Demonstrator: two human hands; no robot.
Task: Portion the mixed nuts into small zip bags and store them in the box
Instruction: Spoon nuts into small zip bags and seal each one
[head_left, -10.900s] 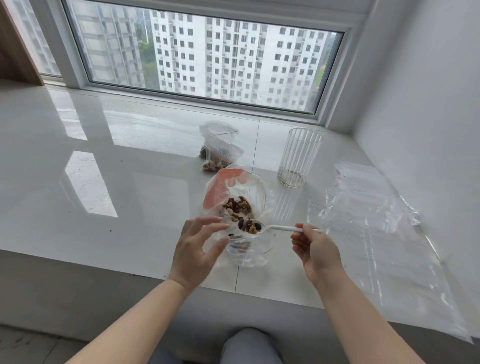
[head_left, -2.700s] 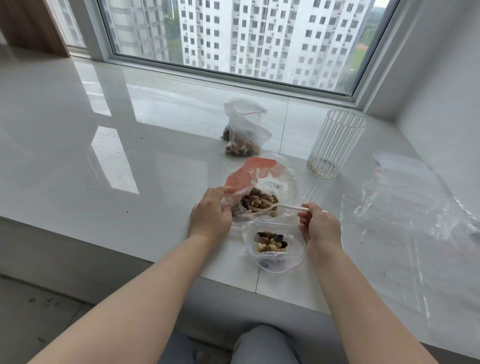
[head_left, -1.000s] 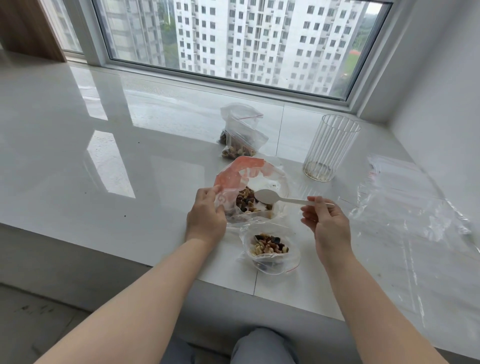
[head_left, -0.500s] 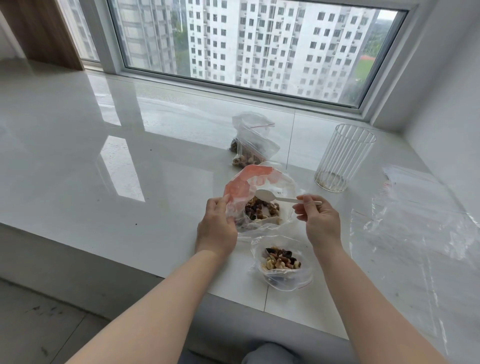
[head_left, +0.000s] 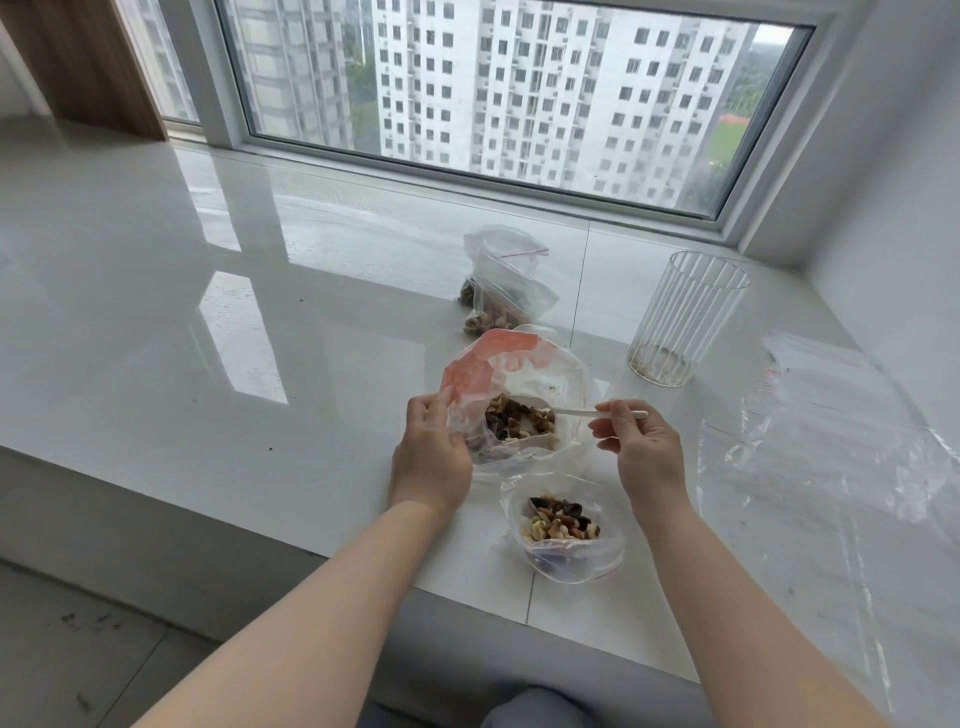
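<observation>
A big clear bag with a red patch (head_left: 498, 364) lies open on the white sill, mixed nuts (head_left: 519, 418) inside. My left hand (head_left: 428, 452) grips its left rim. My right hand (head_left: 641, 447) pinches the handle of a white plastic spoon (head_left: 582, 413), whose bowl is down among the nuts. In front of them, near the sill's edge, a small zip bag (head_left: 563, 535) stands open, partly filled with nuts. Two filled small zip bags (head_left: 506, 296) lie farther back.
A clear ribbed cup (head_left: 685, 317) stands at the back right. Large clear plastic bags (head_left: 841, 467) are spread over the right side of the sill. The window and wall close off the back and right; the sill's front edge runs below my wrists.
The spoon has gone from above the big bag's opening down into the nuts. My left hand has kept its hold on the bag's rim.
</observation>
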